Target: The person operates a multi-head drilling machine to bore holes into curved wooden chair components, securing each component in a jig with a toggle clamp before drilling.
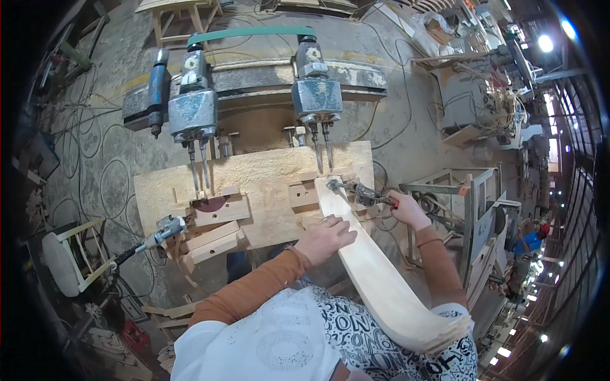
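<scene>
A long, pale curved wooden piece (pixel 381 279) runs from the jig blocks under the right drill head (pixel 316 98) down to my chest. My left hand (pixel 327 240) rests on the piece's left edge near its upper end, fingers together. On the other side, my right hand (pixel 410 209) is wrapped round the red-tipped handle of a toggle clamp (pixel 365 193), whose pad sits on the piece's upper end. Sawdust lies on the wooden board (pixel 254 181) beneath. To the left, a wooden block (pixel 219 211) sits under the left drill head (pixel 190 114).
A second clamp (pixel 162 233) stands at the board's left side. A chair-like wooden frame (pixel 63 260) is at the far left. On the right stands a metal frame cart (pixel 476 222). Cables lie on the floor, and a person in blue (pixel 528 241) is far off right.
</scene>
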`<move>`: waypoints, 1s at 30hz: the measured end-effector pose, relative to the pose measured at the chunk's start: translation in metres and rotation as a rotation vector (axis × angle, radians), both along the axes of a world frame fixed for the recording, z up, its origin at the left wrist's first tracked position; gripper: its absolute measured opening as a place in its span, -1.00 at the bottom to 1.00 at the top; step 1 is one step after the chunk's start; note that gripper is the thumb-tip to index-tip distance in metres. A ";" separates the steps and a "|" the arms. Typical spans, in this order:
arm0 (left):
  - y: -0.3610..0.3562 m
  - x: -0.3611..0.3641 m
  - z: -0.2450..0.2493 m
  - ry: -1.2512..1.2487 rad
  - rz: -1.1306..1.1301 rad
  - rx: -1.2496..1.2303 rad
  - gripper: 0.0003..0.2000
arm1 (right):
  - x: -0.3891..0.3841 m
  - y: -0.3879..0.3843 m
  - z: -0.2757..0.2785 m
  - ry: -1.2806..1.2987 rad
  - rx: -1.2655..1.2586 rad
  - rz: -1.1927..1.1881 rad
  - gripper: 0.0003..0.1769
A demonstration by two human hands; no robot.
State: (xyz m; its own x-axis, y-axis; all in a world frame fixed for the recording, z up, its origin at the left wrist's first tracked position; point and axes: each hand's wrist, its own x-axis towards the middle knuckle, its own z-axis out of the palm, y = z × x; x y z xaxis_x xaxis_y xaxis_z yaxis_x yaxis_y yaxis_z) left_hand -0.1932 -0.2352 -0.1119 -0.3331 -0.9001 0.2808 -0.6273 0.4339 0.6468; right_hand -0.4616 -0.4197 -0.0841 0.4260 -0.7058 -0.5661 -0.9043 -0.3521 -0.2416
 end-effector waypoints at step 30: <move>0.067 0.035 0.082 0.088 -0.269 0.010 -0.57 | 0.032 0.186 0.130 -1.569 0.305 -0.591 -0.26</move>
State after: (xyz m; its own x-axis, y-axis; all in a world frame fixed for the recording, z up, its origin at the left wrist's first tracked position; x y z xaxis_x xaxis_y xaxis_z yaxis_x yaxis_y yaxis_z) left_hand -0.1584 -0.1680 -0.0304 -0.5354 -0.7853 0.3109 -0.4313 0.5707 0.6987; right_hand -0.4293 -0.2334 0.0455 0.4045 -0.9143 -0.0237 0.2699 0.1441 -0.9521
